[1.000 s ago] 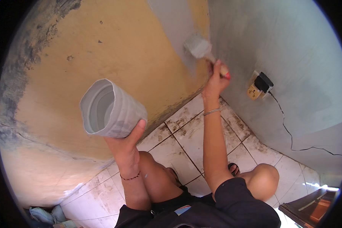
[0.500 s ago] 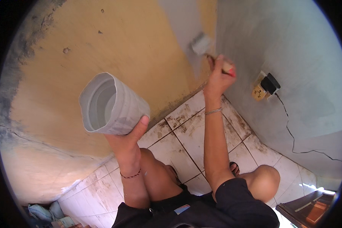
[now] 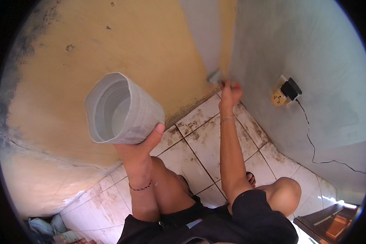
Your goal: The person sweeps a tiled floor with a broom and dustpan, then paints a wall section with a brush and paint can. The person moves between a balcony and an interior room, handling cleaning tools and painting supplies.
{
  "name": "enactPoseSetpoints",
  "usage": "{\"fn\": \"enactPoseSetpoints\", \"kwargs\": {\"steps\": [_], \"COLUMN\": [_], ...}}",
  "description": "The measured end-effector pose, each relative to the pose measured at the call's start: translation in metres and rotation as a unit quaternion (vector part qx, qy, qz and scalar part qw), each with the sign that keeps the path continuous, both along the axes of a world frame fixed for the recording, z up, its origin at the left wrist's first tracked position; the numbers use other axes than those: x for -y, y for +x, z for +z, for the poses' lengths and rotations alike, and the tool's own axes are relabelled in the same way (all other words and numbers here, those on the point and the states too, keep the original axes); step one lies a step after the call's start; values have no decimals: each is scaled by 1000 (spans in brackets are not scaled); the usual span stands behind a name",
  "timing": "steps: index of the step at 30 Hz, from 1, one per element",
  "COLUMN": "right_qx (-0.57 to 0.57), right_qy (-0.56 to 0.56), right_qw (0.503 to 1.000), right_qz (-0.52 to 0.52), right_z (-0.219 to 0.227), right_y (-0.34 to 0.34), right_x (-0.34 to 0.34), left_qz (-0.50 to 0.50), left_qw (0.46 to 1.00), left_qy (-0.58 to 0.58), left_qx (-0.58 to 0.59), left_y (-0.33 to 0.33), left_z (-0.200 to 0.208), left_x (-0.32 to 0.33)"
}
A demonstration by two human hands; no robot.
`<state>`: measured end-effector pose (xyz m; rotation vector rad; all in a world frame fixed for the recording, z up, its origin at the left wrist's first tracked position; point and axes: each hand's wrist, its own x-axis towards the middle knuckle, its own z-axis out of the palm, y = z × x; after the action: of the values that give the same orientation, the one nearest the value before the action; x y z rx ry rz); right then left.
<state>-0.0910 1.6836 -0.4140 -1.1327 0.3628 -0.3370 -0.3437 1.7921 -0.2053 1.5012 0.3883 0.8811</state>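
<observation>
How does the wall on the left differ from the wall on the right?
The left wall is mostly yellow, stained dark and cracked low down; the right wall is evenly grey-blue. The right wall carries a socket with a plug; the left wall shows none. Both meet at the corner by the brush.

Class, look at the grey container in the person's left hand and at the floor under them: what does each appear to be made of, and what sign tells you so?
The grey container looks like plastic: thin, faintly ribbed wall, matt where paint coats it, though the coat hides the true surface. The floor looks like glazed ceramic tile: pale squares split by dark grout lines, stained, with a sheen near the bright patch at lower right.
</observation>
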Motion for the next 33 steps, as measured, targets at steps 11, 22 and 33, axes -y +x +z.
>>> {"fn": "enactPoseSetpoints", "kwargs": {"steps": [11, 22, 33], "right_qx": [45, 150, -37], "right_qy": [216, 135, 164], "right_qw": [975, 979, 986], "right_qz": [-5, 42, -24], "right_z": [-31, 104, -72], "right_y": [-14, -20, -34], "right_x": [20, -8, 16], "left_qz": [3, 41, -7], "left_qw": [1000, 999, 999], "left_qy": [-17, 27, 37], "left_qx": [11, 10, 35], "left_y": [11, 4, 5], "left_z": [-3, -1, 9], "left_x": [4, -7, 6]}}
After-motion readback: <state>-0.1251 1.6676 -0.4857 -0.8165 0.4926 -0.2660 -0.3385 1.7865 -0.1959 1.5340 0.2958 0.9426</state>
